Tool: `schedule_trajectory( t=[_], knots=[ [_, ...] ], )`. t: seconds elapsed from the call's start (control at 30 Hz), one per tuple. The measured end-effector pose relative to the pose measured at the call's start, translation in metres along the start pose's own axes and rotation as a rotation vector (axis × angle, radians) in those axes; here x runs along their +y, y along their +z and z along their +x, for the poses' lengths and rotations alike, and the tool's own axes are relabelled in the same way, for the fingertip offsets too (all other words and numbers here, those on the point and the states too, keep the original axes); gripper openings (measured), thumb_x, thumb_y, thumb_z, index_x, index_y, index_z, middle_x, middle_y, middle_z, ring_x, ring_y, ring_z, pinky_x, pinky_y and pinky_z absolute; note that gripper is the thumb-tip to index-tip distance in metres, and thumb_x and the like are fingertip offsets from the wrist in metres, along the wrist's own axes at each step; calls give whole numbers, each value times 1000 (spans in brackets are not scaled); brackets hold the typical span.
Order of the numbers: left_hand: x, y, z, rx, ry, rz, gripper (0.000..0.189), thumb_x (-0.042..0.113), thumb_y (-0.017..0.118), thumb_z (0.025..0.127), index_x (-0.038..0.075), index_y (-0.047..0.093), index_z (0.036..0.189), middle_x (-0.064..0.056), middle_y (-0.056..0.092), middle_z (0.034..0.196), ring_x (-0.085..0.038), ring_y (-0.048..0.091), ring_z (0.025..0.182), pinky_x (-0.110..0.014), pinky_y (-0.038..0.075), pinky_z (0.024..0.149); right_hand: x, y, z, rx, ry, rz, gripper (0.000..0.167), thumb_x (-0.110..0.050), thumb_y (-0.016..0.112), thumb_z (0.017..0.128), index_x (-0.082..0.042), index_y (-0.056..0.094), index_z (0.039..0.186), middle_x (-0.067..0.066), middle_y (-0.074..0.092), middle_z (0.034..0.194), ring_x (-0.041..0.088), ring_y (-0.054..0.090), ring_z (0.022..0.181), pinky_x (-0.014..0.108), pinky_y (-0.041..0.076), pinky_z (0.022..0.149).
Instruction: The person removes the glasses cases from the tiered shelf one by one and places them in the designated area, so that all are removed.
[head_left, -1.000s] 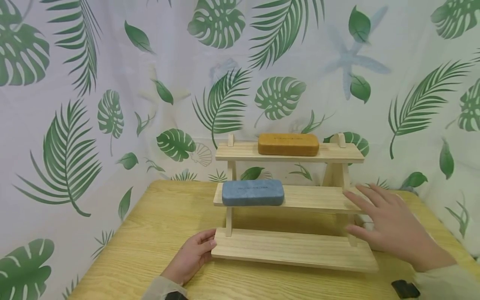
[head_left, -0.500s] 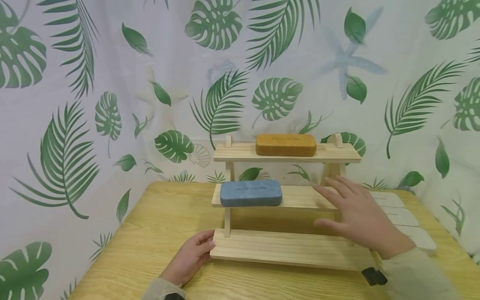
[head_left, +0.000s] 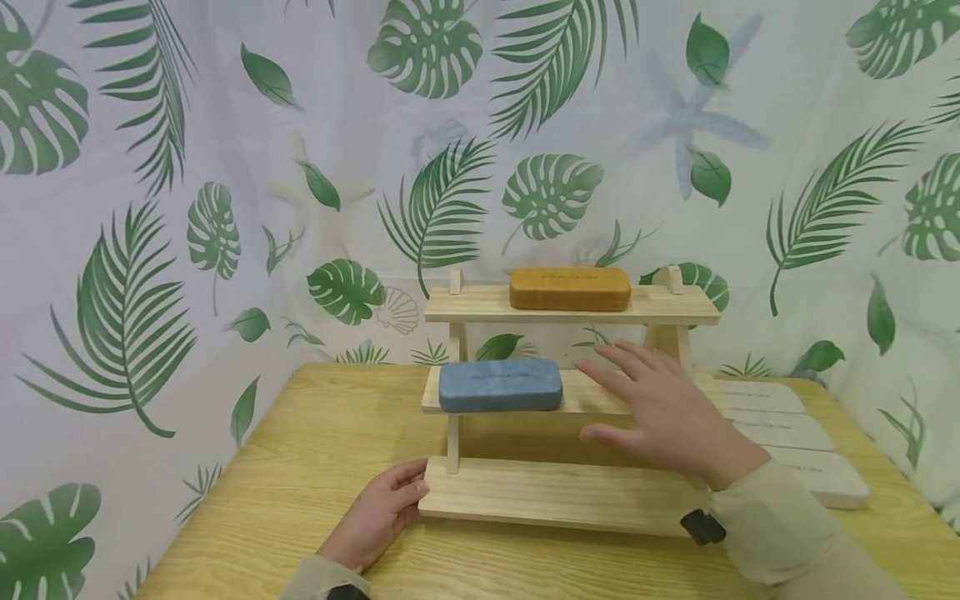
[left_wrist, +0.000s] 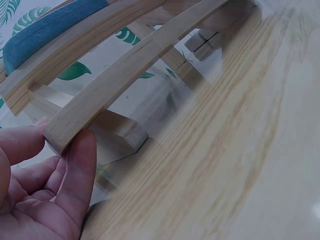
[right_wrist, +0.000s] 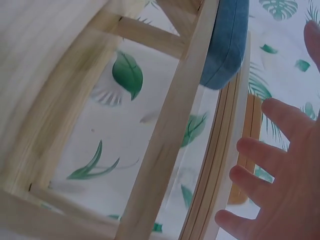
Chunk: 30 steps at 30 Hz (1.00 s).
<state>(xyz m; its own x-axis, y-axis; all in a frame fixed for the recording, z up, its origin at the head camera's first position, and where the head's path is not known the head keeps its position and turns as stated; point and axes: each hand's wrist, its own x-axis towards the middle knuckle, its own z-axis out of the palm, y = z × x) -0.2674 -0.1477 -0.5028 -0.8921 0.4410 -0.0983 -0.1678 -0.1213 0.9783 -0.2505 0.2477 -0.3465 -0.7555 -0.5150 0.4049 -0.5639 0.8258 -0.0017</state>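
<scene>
A three-tier wooden display stand [head_left: 540, 493] stands on the table. My left hand [head_left: 378, 512] pinches the left end of its lowest shelf, thumb on top and fingers beneath, as the left wrist view shows. On the middle shelf, toward the left, lies a blue glasses case [head_left: 500, 386]. An orange glasses case [head_left: 570, 289] rests on the top shelf near its middle. My right hand [head_left: 667, 408] hovers in front of the middle shelf, fingers spread and holding nothing, just right of the blue case. It hides part of the stand's right side.
Several off-white cases [head_left: 813, 475] lie in a row on the wooden table [head_left: 300, 442], right of the stand. A leaf-patterned curtain [head_left: 285, 167] hangs close behind the table and along its sides.
My right hand has moved left across the front of the stand toward the blue glasses case, uncovering the off-white cases. My left hand keeps its hold on the lowest shelf.
</scene>
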Motion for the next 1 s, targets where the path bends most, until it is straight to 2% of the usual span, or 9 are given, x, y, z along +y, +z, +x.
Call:
schedule_trajectory(
  t=[0.3,0.5,0.7,1.0],
  knots=[
    [0,0,0,-4,3,5,65,22,56,107,-10,25,155,-22,48,144,-26,56,123,-36,50,100,-18,9,34,-14,-64,34,82,-69,62,90,-25,41,157,10,40,157,37,30,145,63,25,113],
    [0,1,0,1,4,4,65,21,55,107,-11,25,155,-23,47,144,-26,56,124,-36,50,100,-30,22,54,-53,-47,39,84,-73,60,88,-30,40,157,7,39,158,37,32,145,65,27,112],
    [1,2,0,2,2,3,64,19,55,107,-12,25,154,-23,49,143,-25,57,122,-35,51,99,-41,33,67,-96,-36,22,89,-85,45,87,-31,39,158,9,39,158,36,33,144,64,29,111],
    [1,2,1,6,1,-2,65,20,56,107,-11,25,154,-22,50,141,-24,58,120,-33,51,97,-47,46,84,-153,-13,-1,92,-88,40,85,-33,35,159,7,38,159,35,33,145,61,29,113]
  ],
)
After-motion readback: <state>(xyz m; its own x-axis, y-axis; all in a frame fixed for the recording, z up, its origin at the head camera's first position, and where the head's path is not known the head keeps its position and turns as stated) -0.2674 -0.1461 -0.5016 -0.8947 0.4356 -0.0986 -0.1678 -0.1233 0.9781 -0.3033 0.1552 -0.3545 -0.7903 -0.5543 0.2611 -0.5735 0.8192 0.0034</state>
